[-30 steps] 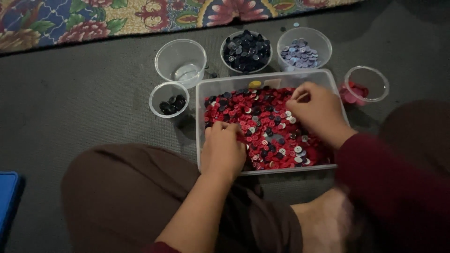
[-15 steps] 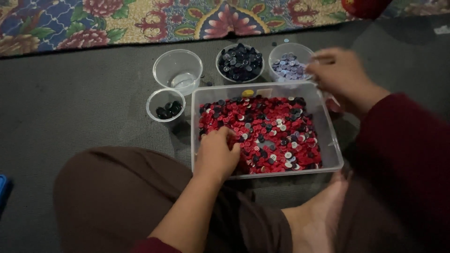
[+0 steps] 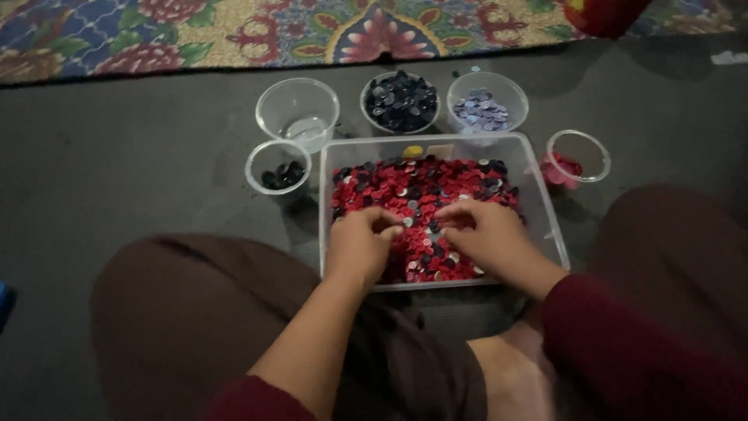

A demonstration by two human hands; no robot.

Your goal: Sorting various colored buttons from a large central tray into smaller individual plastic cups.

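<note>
Both in the clear tray (image 3: 545,204) of mostly red buttons (image 3: 413,199): left hand (image 3: 360,245) and right hand (image 3: 485,234) curled, fingertips down, grip unclear; best to pinch singles lightly, spreading the heap so odd colours show.

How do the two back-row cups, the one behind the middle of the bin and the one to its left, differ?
The middle cup is heaped nearly to its rim with dark buttons; the left cup is almost empty, with only something pale at its bottom. The middle cup stands behind the clear bin; the left cup stands beyond the bin's left corner. Both are clear, round, upright and untouched: the left hand and right hand are in the bin.
</note>
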